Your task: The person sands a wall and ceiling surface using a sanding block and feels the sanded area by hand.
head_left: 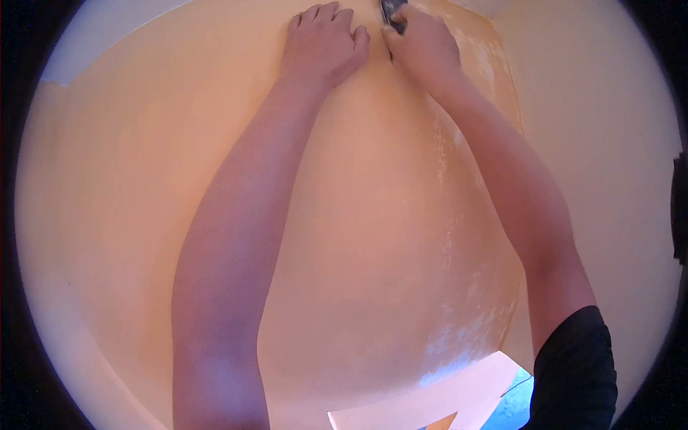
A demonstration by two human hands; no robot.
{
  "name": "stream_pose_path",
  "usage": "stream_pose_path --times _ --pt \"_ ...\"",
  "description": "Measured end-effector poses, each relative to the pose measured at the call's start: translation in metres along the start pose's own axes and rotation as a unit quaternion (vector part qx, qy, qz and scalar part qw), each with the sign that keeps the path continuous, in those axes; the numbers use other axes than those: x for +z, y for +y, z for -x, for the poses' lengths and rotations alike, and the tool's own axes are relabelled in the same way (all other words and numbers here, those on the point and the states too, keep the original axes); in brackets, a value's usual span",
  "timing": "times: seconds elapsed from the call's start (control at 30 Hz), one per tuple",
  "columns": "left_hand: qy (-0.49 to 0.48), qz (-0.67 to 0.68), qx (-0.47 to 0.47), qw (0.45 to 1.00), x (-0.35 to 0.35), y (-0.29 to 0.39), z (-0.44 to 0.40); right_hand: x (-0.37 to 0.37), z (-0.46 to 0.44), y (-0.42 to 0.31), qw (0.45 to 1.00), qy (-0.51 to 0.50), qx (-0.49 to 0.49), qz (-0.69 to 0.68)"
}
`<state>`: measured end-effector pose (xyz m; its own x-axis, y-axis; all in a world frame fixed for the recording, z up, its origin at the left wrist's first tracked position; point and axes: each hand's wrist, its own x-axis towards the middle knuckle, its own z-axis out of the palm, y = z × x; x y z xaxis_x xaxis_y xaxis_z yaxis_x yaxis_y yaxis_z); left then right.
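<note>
Both my arms reach up along an orange-beige wall [358,215]. My left hand [326,44] rests against the wall near the top of the view, fingers slightly bent and apart, with nothing in it. To its right, my right hand [428,50] is closed around a small dark handheld tool [393,14]. Part of that tool is covered by the fingers and its upper end lies at the view's edge, so its exact kind is unclear. A short dark mark or edge shows just below it against the wall.
Whitish, worn patches [466,337] run down the wall's right side. A paler wall [595,158] meets it at a corner on the right. At the bottom are a pale pink surface [401,412] and something bright blue [512,408].
</note>
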<state>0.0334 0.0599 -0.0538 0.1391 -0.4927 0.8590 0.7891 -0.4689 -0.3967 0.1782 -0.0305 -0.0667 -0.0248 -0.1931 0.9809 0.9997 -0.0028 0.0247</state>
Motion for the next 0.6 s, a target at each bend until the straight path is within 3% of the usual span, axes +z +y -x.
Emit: stream_pose_path --times 0.07,0.27,0.37,0.43,0.6 --pt "0.007 -0.01 0.0 1.0 -0.001 -0.002 0.001 -0.002 0.006 -0.004 1.0 -0.023 -0.009 0.008" --pt "0.02 -0.009 -0.001 1.0 0.004 0.005 0.007 0.022 -0.03 0.006 0.998 0.059 -0.01 -0.007" --pt "0.002 0.024 -0.012 1.0 -0.002 0.012 0.007 0.008 0.007 -0.003 0.999 0.004 0.047 -0.009" --pt "-0.005 0.015 -0.018 1.0 0.001 0.012 0.007 0.004 0.02 0.002 1.0 0.026 -0.01 0.01" --pt "-0.001 0.008 -0.019 1.0 0.005 0.012 0.011 0.012 -0.028 0.011 1.0 -0.012 0.013 -0.009"
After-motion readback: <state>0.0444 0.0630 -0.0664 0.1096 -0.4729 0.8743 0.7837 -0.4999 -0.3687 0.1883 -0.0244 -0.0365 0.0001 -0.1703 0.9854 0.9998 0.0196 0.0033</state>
